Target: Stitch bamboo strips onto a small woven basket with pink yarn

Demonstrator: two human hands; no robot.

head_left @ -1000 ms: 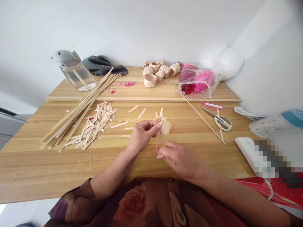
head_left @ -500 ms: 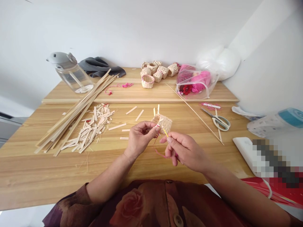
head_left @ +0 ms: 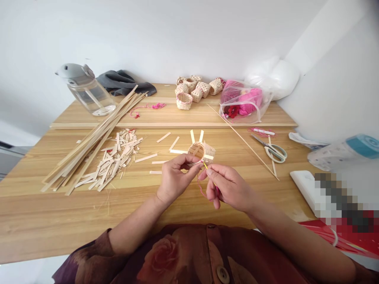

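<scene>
My left hand (head_left: 179, 173) pinches the near rim of a small woven basket (head_left: 209, 150), tipped on its side with its round mouth towards the left. Pale strip ends (head_left: 192, 136) stick out from its rim. Between the thumb and fingers of my right hand (head_left: 226, 183) is a thin yellow crochet hook (head_left: 205, 165), its tip at the basket's rim beside my left fingertips. Pink yarn (head_left: 201, 190) hangs from the rim in a loop and runs to my right fingers. The exact point where hook and yarn meet is too small to make out.
Left lie long wooden strips (head_left: 91, 138), a heap of cut scraps (head_left: 118, 161) and a water bottle (head_left: 89, 92). Several finished baskets (head_left: 184, 101) stand at the back, near a clear bag (head_left: 245, 106) of pink yarn. Scissors (head_left: 274, 152) and a white power strip (head_left: 302, 187) lie right.
The basket has turned so its open mouth shows more and its strip ends fan out. The yellow hook's tip has come closer to the rim and my left fingertips.
</scene>
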